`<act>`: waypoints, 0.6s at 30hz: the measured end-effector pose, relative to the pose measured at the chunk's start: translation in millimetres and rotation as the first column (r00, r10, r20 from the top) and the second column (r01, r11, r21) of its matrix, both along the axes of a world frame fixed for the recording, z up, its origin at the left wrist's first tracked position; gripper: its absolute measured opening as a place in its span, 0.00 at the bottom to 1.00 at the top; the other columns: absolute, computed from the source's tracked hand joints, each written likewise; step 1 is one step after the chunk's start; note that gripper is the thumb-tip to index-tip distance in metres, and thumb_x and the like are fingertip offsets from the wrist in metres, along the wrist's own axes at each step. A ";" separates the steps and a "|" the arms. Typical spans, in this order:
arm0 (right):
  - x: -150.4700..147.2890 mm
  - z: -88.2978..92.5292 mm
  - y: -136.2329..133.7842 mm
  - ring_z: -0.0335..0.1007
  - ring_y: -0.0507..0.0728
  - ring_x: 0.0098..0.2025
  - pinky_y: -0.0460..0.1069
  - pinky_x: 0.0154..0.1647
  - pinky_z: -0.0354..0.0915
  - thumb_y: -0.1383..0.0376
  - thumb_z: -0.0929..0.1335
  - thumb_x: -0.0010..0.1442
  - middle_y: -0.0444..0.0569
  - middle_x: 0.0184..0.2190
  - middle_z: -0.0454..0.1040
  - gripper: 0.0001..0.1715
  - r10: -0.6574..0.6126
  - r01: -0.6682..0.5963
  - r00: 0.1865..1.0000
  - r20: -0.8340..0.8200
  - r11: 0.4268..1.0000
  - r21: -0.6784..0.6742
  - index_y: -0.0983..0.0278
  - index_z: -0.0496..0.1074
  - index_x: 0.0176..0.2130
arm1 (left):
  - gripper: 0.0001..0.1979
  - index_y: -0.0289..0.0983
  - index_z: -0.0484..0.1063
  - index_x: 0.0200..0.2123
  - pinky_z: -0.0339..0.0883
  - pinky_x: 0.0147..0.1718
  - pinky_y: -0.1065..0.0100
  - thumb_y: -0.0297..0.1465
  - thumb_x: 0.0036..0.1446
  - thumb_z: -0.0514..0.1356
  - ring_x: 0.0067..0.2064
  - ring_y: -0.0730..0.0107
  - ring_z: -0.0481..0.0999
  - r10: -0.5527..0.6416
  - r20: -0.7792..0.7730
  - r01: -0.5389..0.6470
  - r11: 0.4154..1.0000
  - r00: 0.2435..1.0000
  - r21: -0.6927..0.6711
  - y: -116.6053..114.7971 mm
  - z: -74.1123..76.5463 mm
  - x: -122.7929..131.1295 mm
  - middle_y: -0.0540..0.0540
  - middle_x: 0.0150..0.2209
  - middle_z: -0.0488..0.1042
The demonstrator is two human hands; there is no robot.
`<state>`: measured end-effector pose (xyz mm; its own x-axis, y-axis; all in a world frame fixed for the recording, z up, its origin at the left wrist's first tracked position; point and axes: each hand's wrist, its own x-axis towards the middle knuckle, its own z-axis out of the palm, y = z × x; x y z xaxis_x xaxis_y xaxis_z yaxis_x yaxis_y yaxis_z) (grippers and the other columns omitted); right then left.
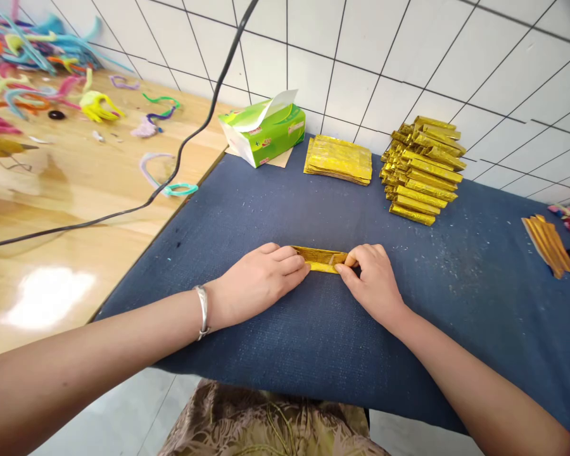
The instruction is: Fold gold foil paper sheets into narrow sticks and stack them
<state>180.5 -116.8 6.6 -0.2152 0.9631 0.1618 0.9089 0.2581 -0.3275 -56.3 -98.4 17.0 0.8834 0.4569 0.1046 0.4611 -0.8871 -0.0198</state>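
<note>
The gold strip [319,258] looks shiny, perhaps folded lengthwise.

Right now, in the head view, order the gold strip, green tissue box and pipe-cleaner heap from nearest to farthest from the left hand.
1. Gold strip, touching the left hand.
2. Green tissue box, ahead at the mat's far edge.
3. Pipe-cleaner heap, far left on the table.

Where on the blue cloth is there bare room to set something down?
Crowded: the back, with tissue box, gold sheets, folded stack. Bare blue cloth lies between these and the left hand and right hand holding the gold strip, and from the right hand across to the loose strips.
</note>
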 end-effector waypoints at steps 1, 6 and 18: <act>0.1 0.3 -1.7 0.61 0.56 0.36 0.51 0.38 0.58 0.63 0.68 0.55 0.46 0.29 0.69 0.09 -0.005 0.005 1.000 -0.001 1.000 0.014 0.62 0.64 0.28 | 0.15 0.35 0.65 0.51 0.61 0.44 0.61 0.28 0.64 0.48 0.47 0.62 0.66 0.004 -0.016 -0.004 1.000 1.000 0.003 -1.3 1.2 0.9 0.43 0.46 0.70; -5.0 4.1 -16.8 0.63 0.58 0.40 0.55 0.44 0.60 0.66 0.64 0.60 0.49 0.35 0.72 0.05 0.118 -0.134 0.988 0.094 0.975 0.179 0.64 0.69 0.35 | 0.15 0.34 0.64 0.52 0.61 0.47 0.62 0.28 0.63 0.50 0.50 0.61 0.65 -0.005 -0.050 0.004 1.000 0.999 -0.007 -3.6 1.7 2.4 0.42 0.48 0.69; -19.3 0.4 -34.9 0.62 0.60 0.56 0.55 0.57 0.61 0.64 0.60 0.64 0.58 0.54 0.68 0.23 0.442 -0.519 0.819 0.367 0.843 0.144 0.73 0.65 0.55 | 0.15 0.33 0.67 0.49 0.66 0.43 0.62 0.25 0.62 0.48 0.47 0.62 0.68 0.039 -0.118 -0.032 0.998 0.992 0.061 -18.3 5.2 1.3 0.40 0.49 0.69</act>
